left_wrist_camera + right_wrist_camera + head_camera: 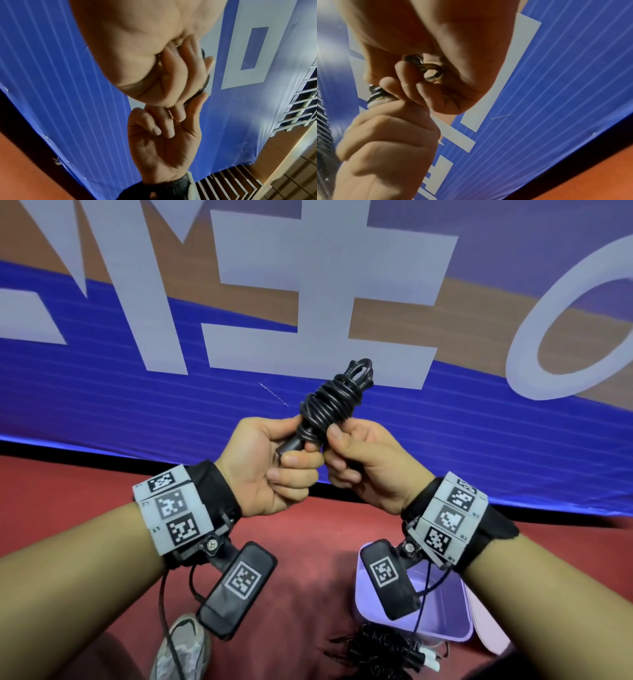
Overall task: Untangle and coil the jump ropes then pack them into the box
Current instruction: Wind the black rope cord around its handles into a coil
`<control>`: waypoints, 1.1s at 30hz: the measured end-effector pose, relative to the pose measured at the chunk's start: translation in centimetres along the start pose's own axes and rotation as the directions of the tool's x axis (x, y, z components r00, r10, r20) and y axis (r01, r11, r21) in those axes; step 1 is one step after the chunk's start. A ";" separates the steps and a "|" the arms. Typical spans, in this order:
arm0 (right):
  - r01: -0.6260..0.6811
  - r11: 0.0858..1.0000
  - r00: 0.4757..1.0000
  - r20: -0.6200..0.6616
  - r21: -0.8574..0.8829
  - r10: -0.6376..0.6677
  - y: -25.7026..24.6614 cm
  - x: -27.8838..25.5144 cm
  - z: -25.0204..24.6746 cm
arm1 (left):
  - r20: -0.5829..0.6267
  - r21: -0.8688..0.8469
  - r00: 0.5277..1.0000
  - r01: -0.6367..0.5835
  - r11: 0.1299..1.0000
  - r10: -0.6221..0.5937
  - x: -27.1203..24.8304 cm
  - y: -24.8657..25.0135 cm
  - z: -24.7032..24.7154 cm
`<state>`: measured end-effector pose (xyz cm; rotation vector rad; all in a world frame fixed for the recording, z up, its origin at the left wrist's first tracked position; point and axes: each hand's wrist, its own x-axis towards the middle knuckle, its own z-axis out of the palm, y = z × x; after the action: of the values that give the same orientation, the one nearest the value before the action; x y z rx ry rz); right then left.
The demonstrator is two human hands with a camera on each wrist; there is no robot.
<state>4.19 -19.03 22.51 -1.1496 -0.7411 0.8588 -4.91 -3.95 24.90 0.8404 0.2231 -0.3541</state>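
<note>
Left hand (270,470): raised at chest height, fingers curled round the lower end of a black jump rope bundle (330,402); thumb lies along the bundle's left side.
Right hand (363,458): just beside the left, knuckles touching it; thumb and forefinger pinch the bundle at its lower right, other fingers curled under.
Jump rope bundle: cord wound in tight turns round its handles, held tilted up and to the right, well above the floor; a looped end sticks out at the top, a blunt handle end shows below between the left fingers.
Right wrist view: cord turns (429,70) show between curled fingers (406,75); the rest is hidden by the hands.
Left wrist view: only a dark sliver of the rope shows at the edge of the fingers (180,75).
Box (445,621): pale lilac, open, on the red floor (308,542) below the right forearm.
Second rope pile (380,648): black, loose tangle on the floor, touching the box's near side.
Shoe (181,648): grey, lower left.
Backdrop: blue banner (137,405) with large pale letters behind the hands.
</note>
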 end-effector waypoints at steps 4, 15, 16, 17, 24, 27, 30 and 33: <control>0.014 0.996 0.999 -0.032 -0.087 -0.017 -0.6 -0.1 -0.4 | -0.036 0.150 0.998 0.059 0.987 -0.054 0.1 0.3 0.1; -0.154 0.514 0.986 -0.163 -0.844 0.029 -0.8 -0.1 -1.3 | -0.083 0.918 0.818 -0.159 0.363 0.569 0.3 0.3 -0.5; -0.159 0.506 0.985 -0.171 -0.848 0.024 -0.8 -0.1 -1.0 | -0.060 0.948 0.783 -0.149 0.281 0.619 0.5 0.0 -0.7; -0.160 0.494 0.984 -0.179 -0.855 0.008 -0.8 -0.2 -0.9 | -0.043 0.959 0.757 -0.151 0.239 0.651 0.6 -0.1 -1.0; -0.157 0.551 0.934 -0.305 -0.820 -0.187 -1.7 -0.7 -0.7 | 0.006 0.914 0.773 -0.262 0.311 0.635 1.0 1.6 -1.7; -0.070 0.627 0.924 -0.287 -0.776 -0.252 -1.7 -1.0 -0.5 | 0.033 0.903 0.798 -0.282 0.324 0.602 1.0 2.0 -2.3; 0.026 0.700 0.937 -0.227 -0.714 -0.267 -1.7 -1.1 -0.4 | 0.091 0.889 0.800 -0.334 0.315 0.593 0.6 2.4 -2.4; 0.091 0.764 0.948 -0.180 -0.638 -0.263 -2.1 -1.2 -0.6 | 0.113 0.871 0.792 -0.370 0.324 0.600 0.3 2.9 -2.4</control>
<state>4.52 -20.75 24.27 -1.7137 -0.9313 0.2726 -3.64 -0.44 25.21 1.9407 -0.0400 0.2942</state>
